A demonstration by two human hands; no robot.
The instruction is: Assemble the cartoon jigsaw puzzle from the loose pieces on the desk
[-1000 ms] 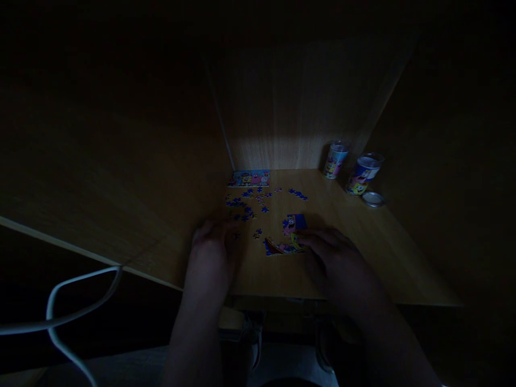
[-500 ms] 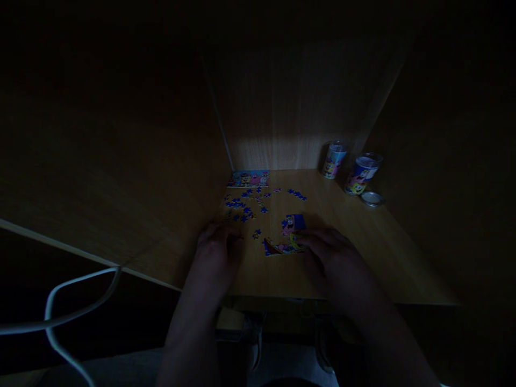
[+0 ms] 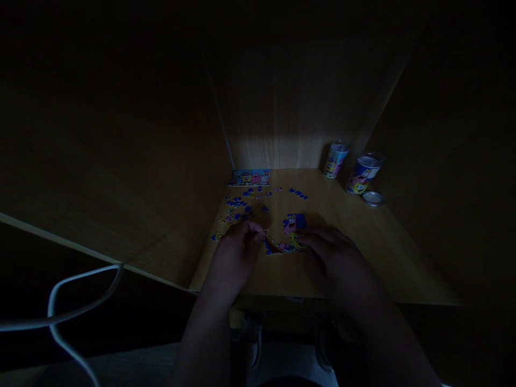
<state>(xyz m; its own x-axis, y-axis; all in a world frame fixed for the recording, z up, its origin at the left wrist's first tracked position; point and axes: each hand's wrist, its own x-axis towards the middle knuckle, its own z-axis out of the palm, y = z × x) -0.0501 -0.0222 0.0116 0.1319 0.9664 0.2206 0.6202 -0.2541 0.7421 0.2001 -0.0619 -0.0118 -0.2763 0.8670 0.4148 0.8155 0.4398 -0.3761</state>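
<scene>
Now, nearest the camera, both forearms reach over the front edge of the pale wooden desk (image 3: 363,252). The left hand (image 3: 237,247) has its fingers drawn together in a pinch at the left edge of the small joined patch of colourful cartoon jigsaw (image 3: 294,221). It is too dark to tell whether a piece sits between the fingertips. The right hand (image 3: 334,258) lies low and loosely open, fingertips resting on the patch's right side and holding nothing.

Fitting at that edge probably goes best with the right hand pinning the patch flat so it cannot slide. The left hand can then lower a piece straight down and turn it until knob and colour agree, without forcing it. In this dim light, matching by outline is likely safer than matching by shade.

Just beyond the hands, loose blue jigsaw pieces (image 3: 242,203) lie scattered toward the left partition. The printed cartoon reference card (image 3: 250,177) lies flat against the back wall, handy for checking. Far right stand two cartoon-printed cylindrical tins (image 3: 335,159) (image 3: 364,174), with a round silver lid (image 3: 373,199) beside them.
</scene>
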